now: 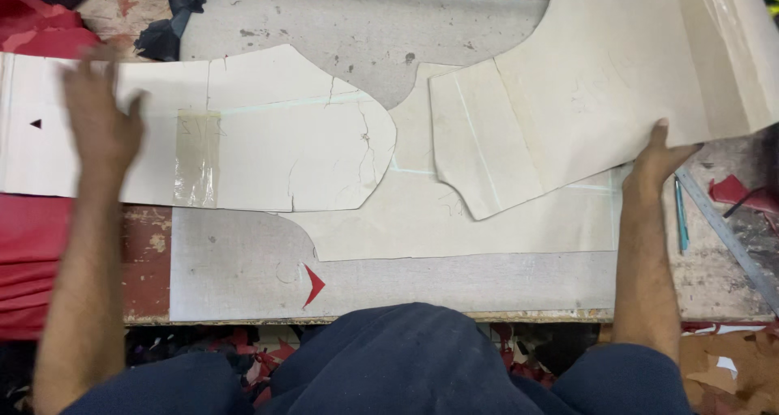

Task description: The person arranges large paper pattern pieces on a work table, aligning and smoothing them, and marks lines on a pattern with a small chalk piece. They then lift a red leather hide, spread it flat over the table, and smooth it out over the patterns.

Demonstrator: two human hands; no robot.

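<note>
On grey fabric: left hand flat on paper pattern, right hand gripping cream pattern

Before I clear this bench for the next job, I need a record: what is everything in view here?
Paper pattern pieces: at least three, cream, overlapping across the middle of the bench; the left one patched with clear tape.
Grey sheet: one, grey with a red arrow mark, spread under the patterns.
Workbench: one, worn with red stains, beneath everything.
Red material: red, at the left edge.
Dark scraps: black, top left.
Pen: one, teal, right of the patterns.
Metal ruler: one, grey, lying diagonally at far right.
Left hand: blurred, over the left pattern piece.
Right hand: holding the edge of the right pattern piece.
</note>
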